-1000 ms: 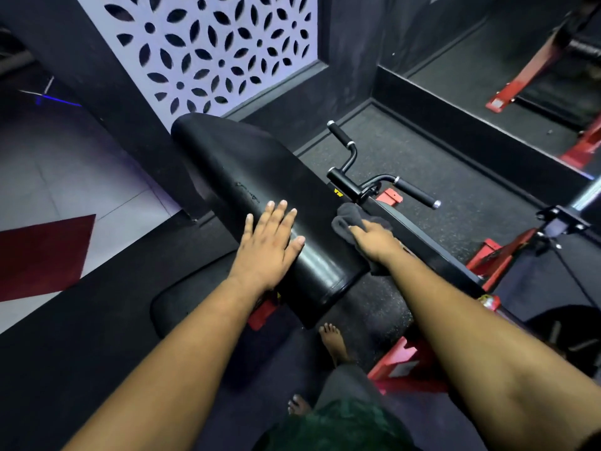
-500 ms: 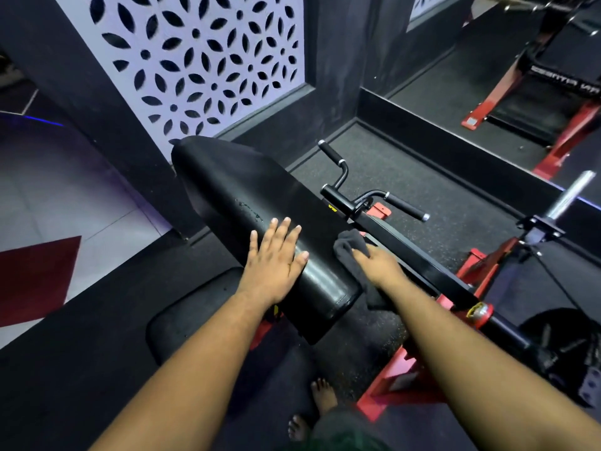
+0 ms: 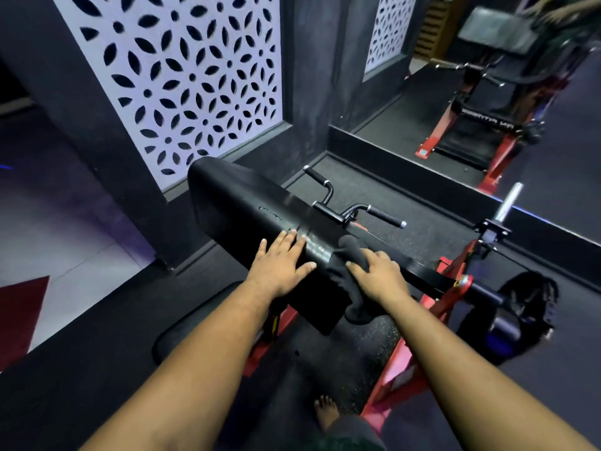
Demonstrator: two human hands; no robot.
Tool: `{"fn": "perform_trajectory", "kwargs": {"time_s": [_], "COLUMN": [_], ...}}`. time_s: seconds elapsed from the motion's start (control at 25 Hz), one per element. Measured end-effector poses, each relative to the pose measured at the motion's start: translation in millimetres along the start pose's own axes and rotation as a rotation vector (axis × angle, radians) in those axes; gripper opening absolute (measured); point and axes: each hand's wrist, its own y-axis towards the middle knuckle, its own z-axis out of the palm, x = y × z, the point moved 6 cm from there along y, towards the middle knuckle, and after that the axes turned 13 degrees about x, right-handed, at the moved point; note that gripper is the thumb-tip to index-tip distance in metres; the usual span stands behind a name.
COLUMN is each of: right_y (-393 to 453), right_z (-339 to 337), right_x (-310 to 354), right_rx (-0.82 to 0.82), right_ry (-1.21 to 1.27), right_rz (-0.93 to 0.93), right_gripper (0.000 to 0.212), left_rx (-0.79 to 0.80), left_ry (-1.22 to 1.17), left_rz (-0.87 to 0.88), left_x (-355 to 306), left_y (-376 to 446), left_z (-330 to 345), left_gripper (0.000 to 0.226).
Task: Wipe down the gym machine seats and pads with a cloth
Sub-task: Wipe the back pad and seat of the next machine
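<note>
A long black chest pad (image 3: pixel 240 203) slopes up and away from me on a red-framed machine. My left hand (image 3: pixel 281 265) lies flat on the pad's near end, fingers straight and spread. A dark grey cloth (image 3: pixel 349 255) is draped over the pad's right edge and hangs down past its near end. My right hand (image 3: pixel 379 275) presses on the cloth against that edge, fingers bent over it. A lower black seat pad (image 3: pixel 195 327) shows beneath my left forearm.
Black handles (image 3: pixel 353 211) and a black bar with a chrome weight peg (image 3: pixel 509 201) run along the pad's right side. A red frame (image 3: pixel 400 385) and my bare foot (image 3: pixel 325 411) are below. A mirror (image 3: pixel 487 92) on the right reflects another machine. A patterned white panel (image 3: pixel 182 73) stands behind.
My right hand has slid the cloth up from the pad's right side onto its top edge. My left hand stays flat on the pad. My head has lifted, showing more mirror.
</note>
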Motion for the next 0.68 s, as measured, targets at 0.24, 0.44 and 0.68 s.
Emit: {"fn": "perform_trajectory", "kwargs": {"time_s": [0.24,0.44,0.68], "right_y": [-119,-148,-112], "right_z": [87,153,204], "right_x": [76,135,197], "right_rx": [-0.206,-0.137,-0.114], "right_ry": [-0.292,-0.241,-0.195], "right_rz": [0.057,0.087,0.084], "right_gripper": [0.049,0.040,0.041], "left_rx": [-0.015,0.062,0.099], "left_ry": [0.073,0.127,0.186], "left_rz": [0.080,0.051,0.039], "left_x": [87,170,251], "left_y": [-115,-181,-184], "left_z": [21,36,38], "left_gripper": [0.082,0.085,0.090]}}
